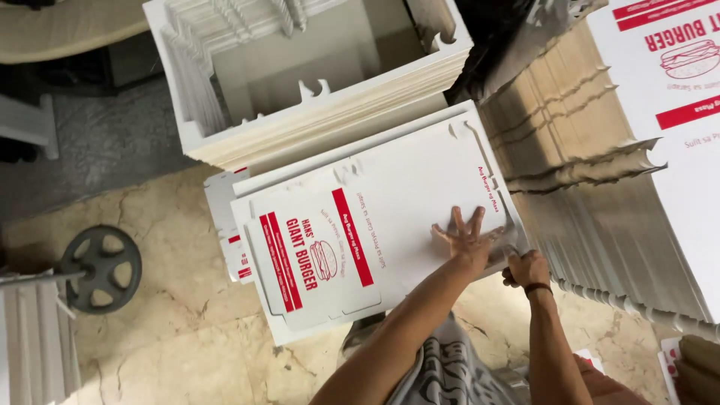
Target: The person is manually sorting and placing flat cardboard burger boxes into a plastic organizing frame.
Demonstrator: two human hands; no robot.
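Your left hand (466, 234) lies flat in the centre-right of the frame, fingers (457, 220) spread wide and pressing down on the top flat box blank (375, 225), a white die-cut sheet of card with red stripes and a red burger drawing. Your right hand (525, 268) sits just beside it, lower right of centre, with its fingers curled closed around the blank's near right edge; a dark band circles that wrist. The blank lies tilted across the middle of the frame, resting on a few more sheets of the same kind whose edges show at its left and below it. Above it, in the upper centre, stands a thick stack of white blanks (315, 120) seen edge-on, with a hollow in its middle. Along the right side a second tall stack (600, 187) fans out, its top sheet printed in red at the upper right corner. The floor (180, 330) in the lower left is beige marble-like tile, and a dark metal wheel (100, 268) lies on it at the left edge, well apart from your hands.
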